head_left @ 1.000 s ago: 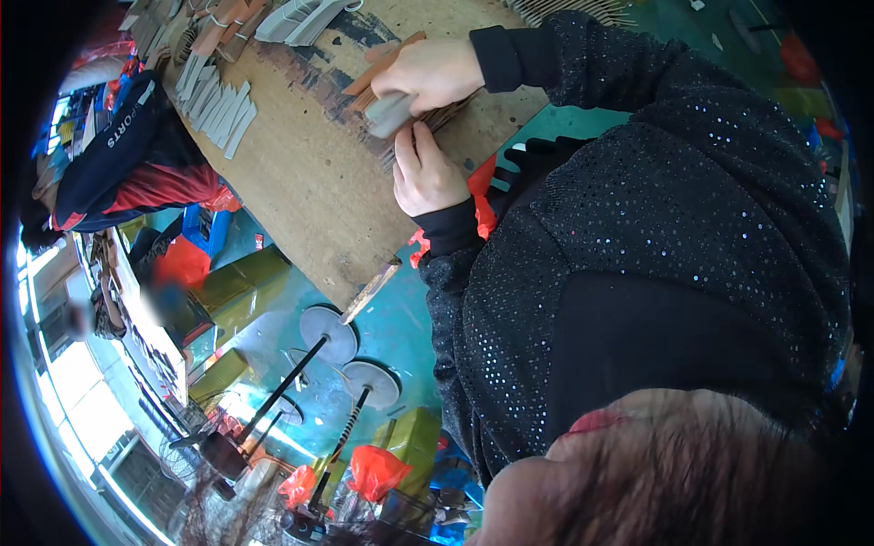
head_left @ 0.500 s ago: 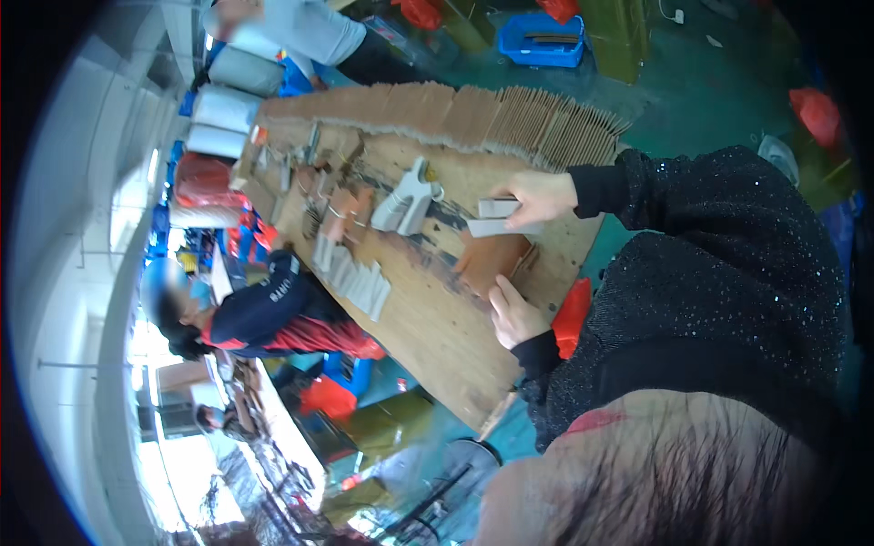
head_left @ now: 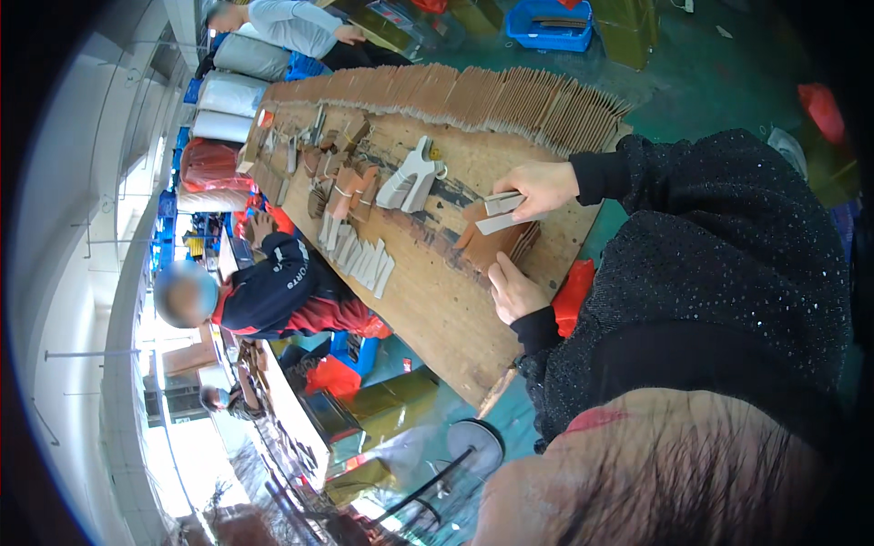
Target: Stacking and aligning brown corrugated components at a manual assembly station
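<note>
My right hand [head_left: 539, 189] is closed on pale grey flat strips [head_left: 501, 221], two of which stick out leftward from between thumb and fingers. Under them lies a small stack of brown flat pieces [head_left: 499, 244] with layered edges. My left hand [head_left: 516, 289] has curled fingers, their tips at the stack's lower-left corner; how firmly they grip it is hidden. Left of my right hand, a bundle of grey strips [head_left: 410, 180] rests on the wooden table [head_left: 437, 318]. Farther left are a row of loose grey strips [head_left: 360, 261] and brown pieces tied in bundles [head_left: 350, 191].
A long row of upright brown pieces [head_left: 437, 96] lines the table's upper edge. One co-worker [head_left: 282, 282] stands across the table; another person [head_left: 291, 27] is at the top left. A blue bin [head_left: 549, 25], a red bag [head_left: 574, 296] and a round stool [head_left: 475, 444] surround it.
The strips in my right hand have tilted, their left ends lower. My left hand stays at the brown stack. The co-worker across the table has raised a hand; the view has shifted slightly.
</note>
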`<state>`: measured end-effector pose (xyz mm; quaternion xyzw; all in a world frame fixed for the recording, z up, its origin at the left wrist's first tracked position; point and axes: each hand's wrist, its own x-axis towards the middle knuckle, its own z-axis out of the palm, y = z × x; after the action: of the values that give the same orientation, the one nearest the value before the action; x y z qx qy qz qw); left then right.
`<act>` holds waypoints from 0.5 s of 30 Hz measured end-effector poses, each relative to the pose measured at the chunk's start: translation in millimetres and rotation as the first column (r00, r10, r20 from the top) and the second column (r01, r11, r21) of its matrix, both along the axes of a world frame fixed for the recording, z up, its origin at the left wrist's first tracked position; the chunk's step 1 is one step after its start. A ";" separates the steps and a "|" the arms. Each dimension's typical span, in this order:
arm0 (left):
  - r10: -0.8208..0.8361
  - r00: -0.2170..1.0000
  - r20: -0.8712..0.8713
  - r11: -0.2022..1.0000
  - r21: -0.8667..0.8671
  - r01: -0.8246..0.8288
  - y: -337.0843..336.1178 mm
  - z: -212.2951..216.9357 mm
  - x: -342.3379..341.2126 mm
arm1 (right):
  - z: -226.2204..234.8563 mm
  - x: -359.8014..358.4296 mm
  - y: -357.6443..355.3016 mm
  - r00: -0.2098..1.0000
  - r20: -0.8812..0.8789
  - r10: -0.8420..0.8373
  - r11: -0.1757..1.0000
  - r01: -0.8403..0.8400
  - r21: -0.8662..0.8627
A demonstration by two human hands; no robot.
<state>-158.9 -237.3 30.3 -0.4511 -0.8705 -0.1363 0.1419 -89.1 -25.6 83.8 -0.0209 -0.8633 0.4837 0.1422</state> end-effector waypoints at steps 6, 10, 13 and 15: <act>0.054 0.997 -0.061 0.997 0.054 -0.051 -0.4 -9.5 -11.4 | -4.5 -19.1 -8.0 0.997 -0.076 -0.030 0.992 0.039 0.122; 0.008 0.999 -0.053 0.992 0.129 -0.001 6.3 -7.0 -9.3 | 1.3 -21.5 -6.4 0.999 -0.040 -0.003 0.996 0.007 0.090; 0.022 0.998 -0.058 0.990 0.141 -0.014 -0.5 -15.1 -12.6 | 0.4 -40.5 -21.4 0.999 -0.049 0.021 0.979 -0.010 0.206; 0.036 0.999 -0.036 0.986 0.163 -0.029 -4.7 -16.4 -10.0 | 1.1 -55.4 -32.6 0.999 -0.031 0.028 0.958 -0.018 0.285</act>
<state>-168.9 -241.9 13.9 -0.4264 -0.8608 -0.1956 0.1973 -144.5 -58.2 85.0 0.0179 -0.9215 0.3564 0.1531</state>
